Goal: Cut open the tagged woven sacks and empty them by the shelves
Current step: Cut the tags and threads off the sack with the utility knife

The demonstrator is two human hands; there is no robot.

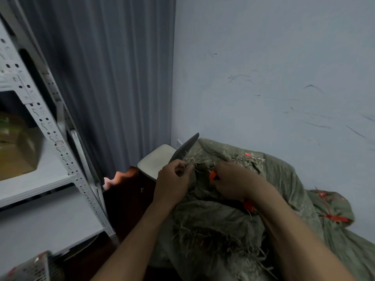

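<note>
"In the corner beside the shelves (60, 142), what is the person working on?"

"A green woven sack (284, 179), slumped against the wall (274, 67). What it rests on is hidden. Both hands are at its torn mouth, probably because the closure and a red tag (248, 154) sit there."

"How do the fingers stand?"

"The left hand (172, 183) has its fingers (180, 165) curled, pinching a tuft of frayed strands (189, 160) and holding it up off the cloth. That would keep the weave taut and clear for cutting. The right hand (235, 181) is closed around an orange handle (212, 175), low against the sack's opening."

"And the dark blade (186, 147)?"

"It rises just beyond the left hand, its tip pointing up towards the curtain (113, 78). The hands hide the join, so whether it belongs to the orange handle cannot be told."

"Is the sack emptied?"

"Not by the look of it. It is bulky, and loose fibres hang from a ragged patch lower down. The cutting seems to be under way, with the tipping out yet to come. A second sack (334, 203) with red ties lies just beside it at the wall and looks unopened."

"Any risk?"

"The left fingers are very near the blade, so the next cut calls for a slow, steady stroke away from them."
</note>
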